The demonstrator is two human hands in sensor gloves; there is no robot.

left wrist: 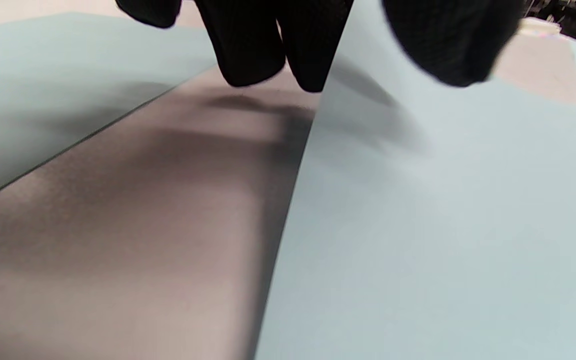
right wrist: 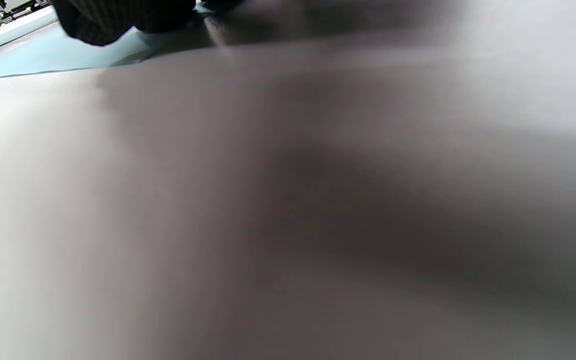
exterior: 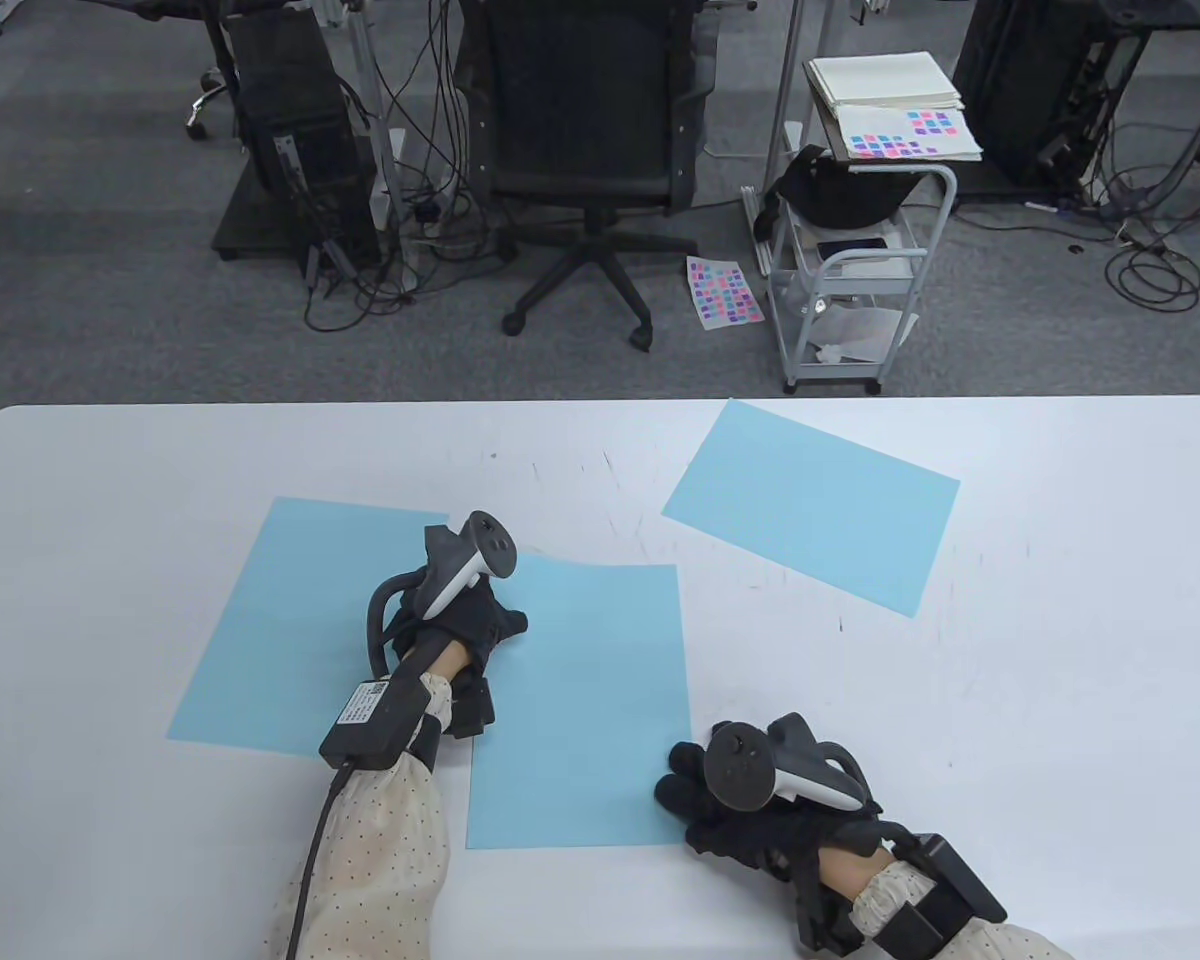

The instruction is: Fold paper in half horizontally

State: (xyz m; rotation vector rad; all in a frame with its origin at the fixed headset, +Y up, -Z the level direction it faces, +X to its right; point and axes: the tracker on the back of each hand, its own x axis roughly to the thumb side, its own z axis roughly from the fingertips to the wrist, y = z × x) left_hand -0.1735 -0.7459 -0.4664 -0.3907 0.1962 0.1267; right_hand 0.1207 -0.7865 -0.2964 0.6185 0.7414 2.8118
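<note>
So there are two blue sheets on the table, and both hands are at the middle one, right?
Not two: the table view shows three blue sheets, left, middle and far right. The left hand and right hand are both at the middle one.

Three light blue paper sheets lay on the white tabletop (exterior: pixel 1060 650). The near sheet (exterior: pixel 585 720) sat roughly square to the front edge, its upper left corner raised off the surface, as the left wrist view showed. The left sheet (exterior: pixel 280 640) lay flat and slightly tilted, just beside the near one; whether they overlapped could not be told. The far sheet (exterior: pixel 810 505) lay flat, rotated clockwise, well apart at the back right.
</note>
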